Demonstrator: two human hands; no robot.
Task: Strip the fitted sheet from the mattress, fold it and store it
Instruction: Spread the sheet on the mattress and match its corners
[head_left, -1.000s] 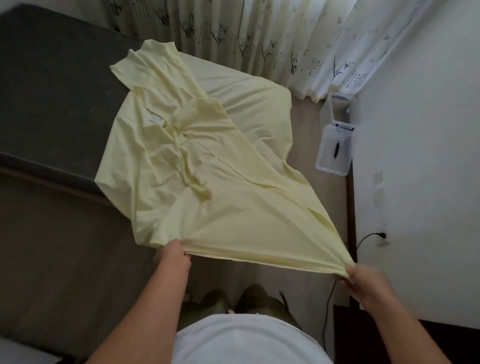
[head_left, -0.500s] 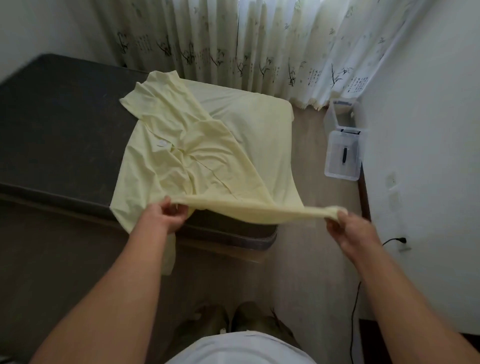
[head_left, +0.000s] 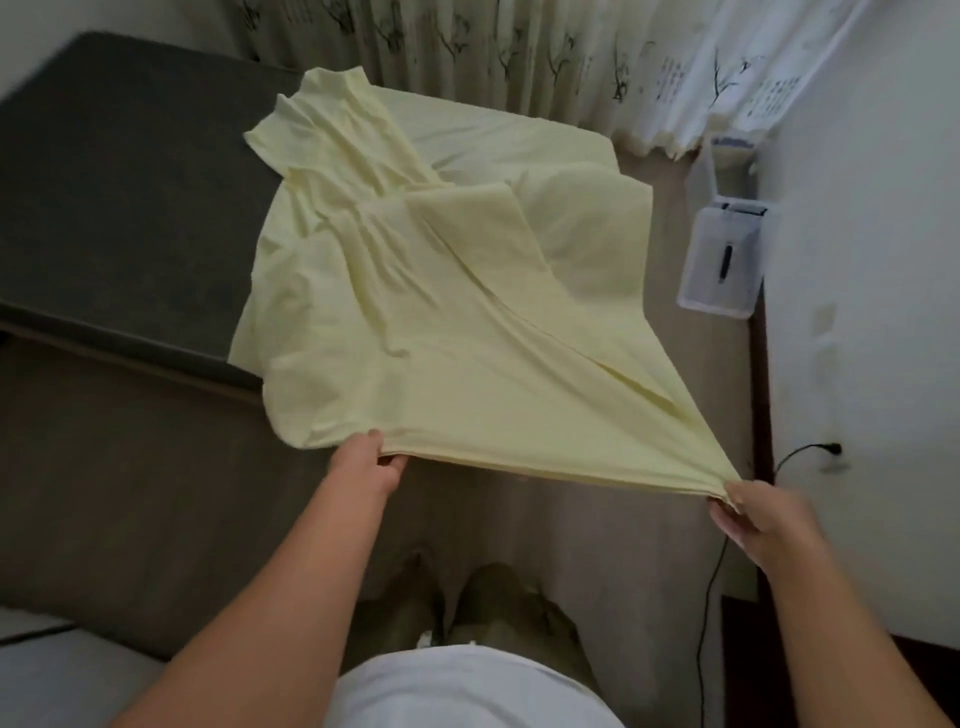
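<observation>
Dark mattress (head_left: 104, 182) looks mostly bare, so stripping's about done. Your left hand (head_left: 366, 467) and right hand (head_left: 753, 519) each pinch the fitted sheet (head_left: 441, 338) by its near edge, the rest draped over the bed corner. Folding and storing to go.

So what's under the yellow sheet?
The yellow sheet lies partly on the dark mattress. Its near edge, held by the left hand and right hand, hangs above the floor. The mattress corner beneath is covered.
</observation>
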